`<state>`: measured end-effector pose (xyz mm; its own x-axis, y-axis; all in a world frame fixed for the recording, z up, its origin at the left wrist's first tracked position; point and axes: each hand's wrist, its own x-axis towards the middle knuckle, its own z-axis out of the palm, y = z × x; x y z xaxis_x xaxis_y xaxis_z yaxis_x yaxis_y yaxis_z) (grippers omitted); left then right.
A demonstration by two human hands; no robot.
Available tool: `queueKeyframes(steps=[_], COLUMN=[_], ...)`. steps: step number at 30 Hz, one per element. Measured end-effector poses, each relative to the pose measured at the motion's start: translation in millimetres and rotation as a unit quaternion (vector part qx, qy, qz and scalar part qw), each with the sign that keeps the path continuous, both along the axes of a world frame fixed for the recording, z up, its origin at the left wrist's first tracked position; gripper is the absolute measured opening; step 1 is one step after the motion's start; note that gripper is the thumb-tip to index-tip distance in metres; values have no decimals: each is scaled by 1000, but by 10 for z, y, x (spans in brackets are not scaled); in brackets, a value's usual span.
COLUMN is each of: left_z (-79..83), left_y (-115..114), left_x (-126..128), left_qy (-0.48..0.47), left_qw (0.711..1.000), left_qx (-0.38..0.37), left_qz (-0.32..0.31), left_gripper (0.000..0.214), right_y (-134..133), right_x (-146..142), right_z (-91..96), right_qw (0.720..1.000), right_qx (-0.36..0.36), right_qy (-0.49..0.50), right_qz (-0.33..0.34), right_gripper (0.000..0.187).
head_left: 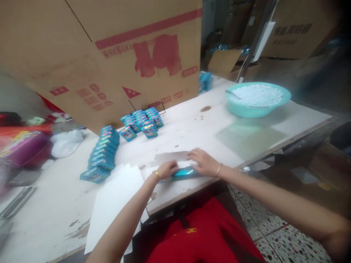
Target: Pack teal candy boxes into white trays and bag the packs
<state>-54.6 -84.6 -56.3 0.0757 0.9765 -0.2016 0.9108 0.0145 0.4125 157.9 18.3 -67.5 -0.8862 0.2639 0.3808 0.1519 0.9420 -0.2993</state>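
Near the table's front edge lies a piece of thin card point(185, 171), glossy blue on the side toward me, with white and greyish flaps standing up behind. My left hand point(168, 170) grips its left part with curled fingers. At the right end, my right hand point(203, 162) is closed on the same card, fingers bent over the back flap. Motion blurs both hands a little, and the card's underside is hidden. A fanned stack of white card sheets point(116, 197) lies to the left, partly under my left forearm.
Small blue packets stand in a row point(102, 153) and a cluster point(142, 122) before a big carton point(115, 65). A turquoise basin point(246, 109) of small white pieces sits at the right, near a translucent greenish sheet point(251, 138). Purple packaging point(27, 149) and a white bag point(67, 142) lie left.
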Motion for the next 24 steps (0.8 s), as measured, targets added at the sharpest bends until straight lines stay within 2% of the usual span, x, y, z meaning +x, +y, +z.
queueKeyframes(steps=[2,3,5,8,12,17,21,24], left_z=[-68,-88,-100,-80,-74,-17,101,161], left_y=[-49,-103,-250,-484,-631,-541,-436,-410], left_x=[5,18,48,65,69,132,158,184], left_qy=[2,10,46,137,211,211,161,147], left_qw=[1000,999,995,975,969,976,985,985], left_qx=[12,30,92,159,107,27,-45,-65], left_qz=[18,14,-17,-78,-66,-43,-46,-53], left_gripper=[28,30,33,35,29,24,22,20], right_y=[-298,-422,-587,-647,-627,-626,-525,-372], right_x=[-28,-46,-86,-140,-178,-224,-291,-326], right_z=[-152,-236,-381,-494,-493,-406,-323,-287], right_qw=[999,998,994,989,985,980,970,961], right_qx=[27,48,86,114,119,88,30,-5], right_qy=[7,1,-14,-29,-69,-147,-238,-275], right_qz=[-27,-42,-67,-91,-107,-102,-43,11], right_gripper=[43,42,26,8,10,16,15,14])
